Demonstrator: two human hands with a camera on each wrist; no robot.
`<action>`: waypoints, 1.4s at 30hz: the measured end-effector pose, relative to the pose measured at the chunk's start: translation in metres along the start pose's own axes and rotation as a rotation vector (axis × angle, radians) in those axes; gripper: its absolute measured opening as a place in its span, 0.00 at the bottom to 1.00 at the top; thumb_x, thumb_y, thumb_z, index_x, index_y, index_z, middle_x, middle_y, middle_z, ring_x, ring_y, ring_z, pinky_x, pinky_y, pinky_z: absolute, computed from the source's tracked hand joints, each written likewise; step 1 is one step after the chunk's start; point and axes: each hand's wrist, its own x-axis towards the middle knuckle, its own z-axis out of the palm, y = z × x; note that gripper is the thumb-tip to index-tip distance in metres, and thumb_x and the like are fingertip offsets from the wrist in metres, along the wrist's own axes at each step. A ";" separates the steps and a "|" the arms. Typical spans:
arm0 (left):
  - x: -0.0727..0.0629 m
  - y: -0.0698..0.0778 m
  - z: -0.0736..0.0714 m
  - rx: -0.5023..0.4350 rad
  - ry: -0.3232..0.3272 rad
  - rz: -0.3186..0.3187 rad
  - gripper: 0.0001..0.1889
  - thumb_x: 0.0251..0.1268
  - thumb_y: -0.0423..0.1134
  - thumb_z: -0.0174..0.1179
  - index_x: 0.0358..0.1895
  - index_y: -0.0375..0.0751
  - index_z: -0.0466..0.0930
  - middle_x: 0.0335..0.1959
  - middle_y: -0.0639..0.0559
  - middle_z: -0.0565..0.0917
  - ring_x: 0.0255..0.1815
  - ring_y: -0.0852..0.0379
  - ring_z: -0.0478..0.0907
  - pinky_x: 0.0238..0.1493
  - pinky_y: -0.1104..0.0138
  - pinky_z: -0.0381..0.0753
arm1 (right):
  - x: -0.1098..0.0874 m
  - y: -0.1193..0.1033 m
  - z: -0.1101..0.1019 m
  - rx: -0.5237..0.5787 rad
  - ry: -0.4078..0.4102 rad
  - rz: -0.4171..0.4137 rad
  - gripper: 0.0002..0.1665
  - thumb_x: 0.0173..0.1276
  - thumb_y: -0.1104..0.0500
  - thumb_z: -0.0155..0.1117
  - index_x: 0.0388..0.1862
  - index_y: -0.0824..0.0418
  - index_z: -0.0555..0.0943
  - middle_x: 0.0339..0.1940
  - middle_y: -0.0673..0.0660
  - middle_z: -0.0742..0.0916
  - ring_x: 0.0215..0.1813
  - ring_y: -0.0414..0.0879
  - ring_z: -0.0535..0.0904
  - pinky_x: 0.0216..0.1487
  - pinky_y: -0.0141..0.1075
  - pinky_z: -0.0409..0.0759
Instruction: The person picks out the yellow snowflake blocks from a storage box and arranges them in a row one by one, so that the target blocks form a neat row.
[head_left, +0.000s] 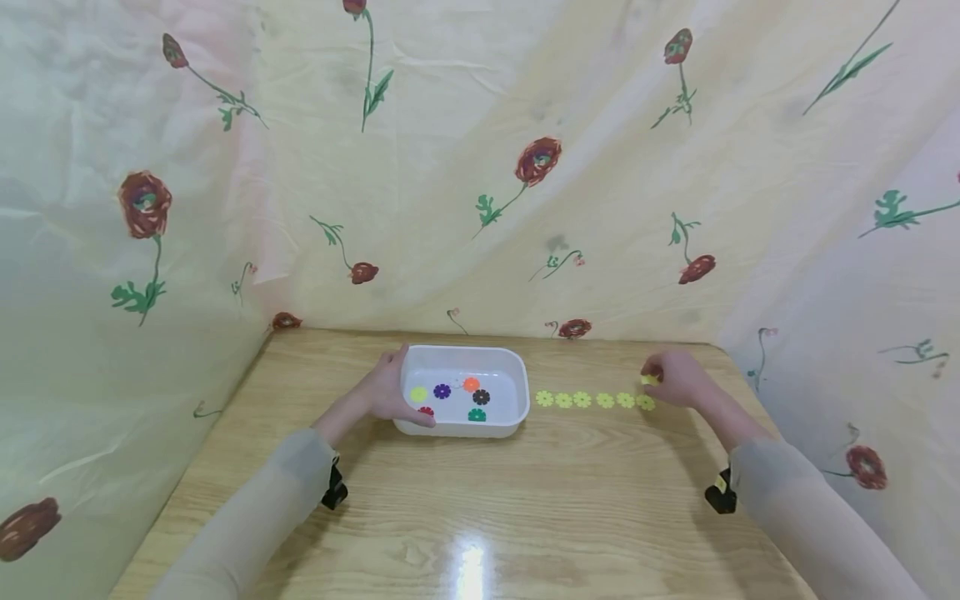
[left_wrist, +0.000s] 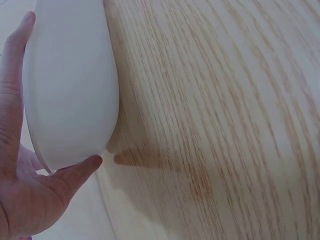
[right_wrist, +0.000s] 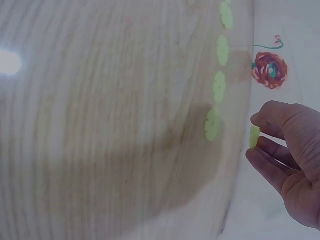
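Observation:
My left hand (head_left: 386, 389) grips the left end of a white plastic tub (head_left: 465, 430), with the thumb at its front corner and the fingers toward the back. In the left wrist view the thumb (left_wrist: 82, 167) lies against the tub's outer wall. Between the thumb and fingertips of my right hand (head_left: 681, 382) is a yellow flower-shaped disc (right_wrist: 254, 136), pinched above the table. Below that hand, a row of several matching yellow discs (head_left: 582, 400) runs from the tub to the right. The palm side of the right hand is hidden in the head view.
Inside the tub lie several flower-shaped discs, among them a purple disc (head_left: 442, 391), an orange disc (head_left: 471, 384) and a green disc (head_left: 477, 414). A flower-printed cloth (head_left: 450, 208) hangs behind and beside the wooden table (head_left: 525, 508).

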 end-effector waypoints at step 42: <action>0.003 -0.001 0.002 0.020 -0.007 -0.003 0.78 0.40 0.61 0.86 0.88 0.39 0.38 0.80 0.31 0.59 0.69 0.38 0.72 0.74 0.38 0.76 | -0.037 0.030 0.028 0.014 -0.043 0.075 0.11 0.58 0.63 0.75 0.39 0.67 0.88 0.33 0.59 0.90 0.37 0.51 0.85 0.44 0.52 0.86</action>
